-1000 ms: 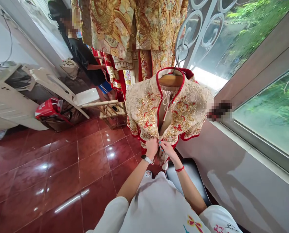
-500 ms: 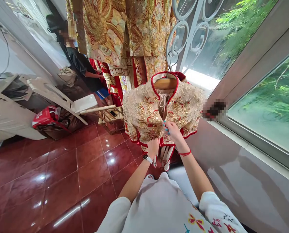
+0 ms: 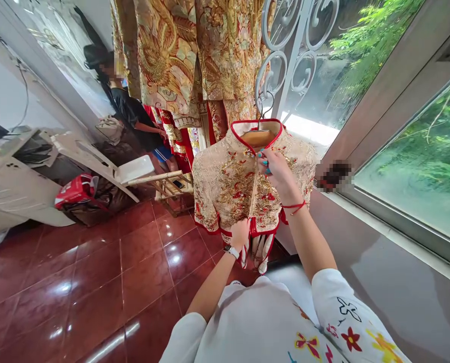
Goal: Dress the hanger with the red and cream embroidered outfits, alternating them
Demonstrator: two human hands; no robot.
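Observation:
A gold-embroidered jacket [image 3: 225, 186] with red piping hangs in front of me on a hanger [image 3: 261, 136] with a wooden body and a metal hook. My right hand [image 3: 276, 169] is closed at the top of the front opening, just below the collar, pinching the zipper pull, which the fingers hide. Below it the two front edges meet in a straight zipper line [image 3: 254, 196]. Down at the bottom of the front, my left hand [image 3: 240, 233] grips the jacket's hem. Light fabric strips with red edging [image 3: 262, 252] dangle under the hem.
Other gold and red embroidered garments [image 3: 168, 55] hang behind the jacket. White scrolled metalwork [image 3: 285, 65] and a window [image 3: 417, 161] are to the right. At left are a person [image 3: 134, 116], a white chair [image 3: 134, 169], a bamboo rack [image 3: 172, 189] and a red bag [image 3: 75, 190].
My right hand has moved up the jacket front from mid-chest to the collar, and the open V there has closed. My left hand stays at the hem. The view has shifted slightly.

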